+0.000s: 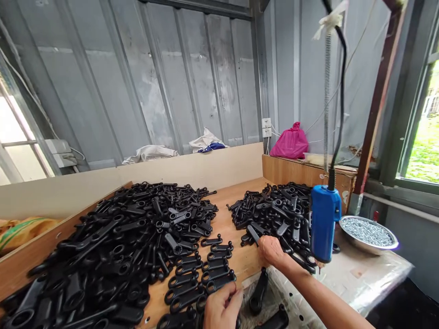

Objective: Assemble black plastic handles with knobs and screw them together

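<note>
Wooden worktop [233, 228] piled with black plastic handles; right hand [270, 250] pinches one handle [253, 234] off the right heap [274, 210], left hand [222, 310] rests curled on the lined-up row [202, 278].

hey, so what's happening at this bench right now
A person sits at a wooden bench covered in black plastic handle parts. The right hand reaches into the smaller pile on the right, its fingers on one piece. The left hand rests on the near end of two neat rows of parts laid side by side. A much larger heap lies to the left. A blue powered screwdriver hangs from a cable, beside a metal bowl of screws.
</note>
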Tool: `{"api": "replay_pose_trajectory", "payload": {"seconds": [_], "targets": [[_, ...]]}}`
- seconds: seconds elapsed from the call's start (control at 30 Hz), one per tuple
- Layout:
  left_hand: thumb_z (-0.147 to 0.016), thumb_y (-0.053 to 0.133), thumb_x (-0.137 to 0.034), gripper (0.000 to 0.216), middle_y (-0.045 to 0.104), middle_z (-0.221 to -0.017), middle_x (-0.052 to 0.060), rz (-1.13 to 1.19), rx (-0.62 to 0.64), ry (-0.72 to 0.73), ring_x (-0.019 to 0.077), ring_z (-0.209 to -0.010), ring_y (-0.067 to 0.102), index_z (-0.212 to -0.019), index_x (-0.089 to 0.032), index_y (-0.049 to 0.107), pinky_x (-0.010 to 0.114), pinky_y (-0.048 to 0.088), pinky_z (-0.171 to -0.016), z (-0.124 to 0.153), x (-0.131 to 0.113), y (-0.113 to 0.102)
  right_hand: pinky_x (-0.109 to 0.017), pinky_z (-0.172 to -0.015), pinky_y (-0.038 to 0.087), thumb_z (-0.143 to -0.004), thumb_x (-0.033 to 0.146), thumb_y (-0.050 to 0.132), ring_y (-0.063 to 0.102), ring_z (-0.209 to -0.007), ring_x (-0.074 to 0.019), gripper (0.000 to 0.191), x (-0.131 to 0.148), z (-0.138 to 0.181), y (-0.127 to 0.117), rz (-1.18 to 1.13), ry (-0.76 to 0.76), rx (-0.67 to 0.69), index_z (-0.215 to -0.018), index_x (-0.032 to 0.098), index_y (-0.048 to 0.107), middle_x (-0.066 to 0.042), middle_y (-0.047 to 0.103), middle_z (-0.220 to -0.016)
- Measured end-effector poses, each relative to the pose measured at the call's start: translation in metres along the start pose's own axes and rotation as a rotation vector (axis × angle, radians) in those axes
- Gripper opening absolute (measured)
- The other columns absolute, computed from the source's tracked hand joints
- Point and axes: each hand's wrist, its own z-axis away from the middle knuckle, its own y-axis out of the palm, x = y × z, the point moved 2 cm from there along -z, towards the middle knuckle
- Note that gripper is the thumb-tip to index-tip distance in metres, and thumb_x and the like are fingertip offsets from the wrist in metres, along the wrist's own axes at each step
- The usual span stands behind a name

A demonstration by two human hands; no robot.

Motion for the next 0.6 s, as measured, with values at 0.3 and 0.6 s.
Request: {"api": "replay_pose_trajectory", "payload": {"seconds": [0.3,0.6], "targets": [[-0.068,0.054,-0.05,0.036,0.06,-0.073,0.004,0.278,0.057,-0.411,0.0145,-0.07,0.057,-0.073,-0.015,0.057,0.025,0.04,-0.052,-0.061,-0.022,0.061,-0.022,-0.054,0.044,-0.077,0.026,0.034,0.054,-0.056,-0.0128,0.02,-0.015,0.036,-0.017,-0.74,-0.145,-0.004,-0.07,0.016,0.05,0.001,0.049,-0.055],[-0.083,0.049,-0.033,0.019,0.046,-0.061,-0.007,-0.087,0.172,-0.368,0.007,-0.05,0.043,-0.087,-0.015,0.054,0.023,0.038,-0.05,-0.077,-0.02,0.079,-0.023,-0.054,0.04,-0.069,0.025,0.045,0.051,-0.057,-0.0137,0.02,-0.042,0.091,-0.008,-0.754,-0.272,-0.016,-0.079,0.015,0.059,0.0,0.052,-0.059]]}}
